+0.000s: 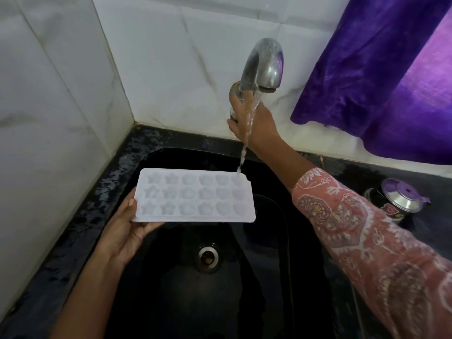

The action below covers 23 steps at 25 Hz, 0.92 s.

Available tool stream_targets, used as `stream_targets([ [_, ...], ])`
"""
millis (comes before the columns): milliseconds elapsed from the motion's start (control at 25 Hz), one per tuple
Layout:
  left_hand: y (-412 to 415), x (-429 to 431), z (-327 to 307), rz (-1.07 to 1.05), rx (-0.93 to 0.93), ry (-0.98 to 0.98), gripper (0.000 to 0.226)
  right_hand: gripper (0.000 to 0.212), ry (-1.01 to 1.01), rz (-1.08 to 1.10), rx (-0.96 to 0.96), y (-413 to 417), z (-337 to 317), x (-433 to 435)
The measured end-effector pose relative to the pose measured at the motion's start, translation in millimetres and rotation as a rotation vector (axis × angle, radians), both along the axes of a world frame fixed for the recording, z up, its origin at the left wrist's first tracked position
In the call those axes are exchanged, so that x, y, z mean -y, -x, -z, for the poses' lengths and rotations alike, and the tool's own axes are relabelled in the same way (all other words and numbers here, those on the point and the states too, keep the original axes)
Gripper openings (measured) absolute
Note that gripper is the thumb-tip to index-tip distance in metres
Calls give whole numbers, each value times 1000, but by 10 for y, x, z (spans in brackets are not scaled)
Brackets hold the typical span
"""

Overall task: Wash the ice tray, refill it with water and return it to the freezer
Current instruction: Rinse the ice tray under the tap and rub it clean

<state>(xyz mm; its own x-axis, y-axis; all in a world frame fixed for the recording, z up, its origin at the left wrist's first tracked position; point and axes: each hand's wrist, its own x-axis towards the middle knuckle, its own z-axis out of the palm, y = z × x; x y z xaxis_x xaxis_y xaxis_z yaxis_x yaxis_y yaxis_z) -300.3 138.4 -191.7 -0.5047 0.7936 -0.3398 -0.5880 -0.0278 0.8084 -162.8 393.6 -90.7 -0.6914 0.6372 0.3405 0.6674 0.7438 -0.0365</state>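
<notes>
Water (247, 138) from tap (265, 64) hits ice tray (195, 195) gripped by left fingers (132, 204); right fingers (235, 127) curl round tap knob (232, 113); tin label (389, 210) unreadable.

- Black speckled bench (80, 216), glistening wet along the left edge.
- Black sink (171, 302) sunk into it, round drain (208, 258) at the bottom.
- Small dark tin (398, 201) with a shiny lid, standing at the right.
</notes>
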Motion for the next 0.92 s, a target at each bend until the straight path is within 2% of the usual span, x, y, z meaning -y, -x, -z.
stream_targets([
  [40, -19, -8, 0, 1, 3, -4, 40, 42, 5, -11, 3, -30, -21, 16],
  [120, -43, -18, 4, -12, 30, -14, 39, 44, 51, -20, -113, -121, -59, 54],
  [200, -58, -23, 6, -20, 59, -25, 39, 49, 213, 14, -289, -267, -67, 128],
  [280, -76, -34, 6, -15, 69, -37, 40, 56, 387, 55, -381, -464, 40, 270],
  [480, -133, -71, 14, -11, 78, -62, 40, 59, 685, 189, -300, -952, 631, 789],
  [640, -160, -86, -1, 29, 85, -59, 39, 60, 723, 195, -217, -1108, 823, 1079],
  [800, -201, -93, -5, 32, 146, 9, 28, 62, 712, 211, -290, -1128, 814, 1188],
  [920, -225, -60, -15, 82, 133, 35, 28, 65, 721, 217, -312, -1125, 809, 1229],
])
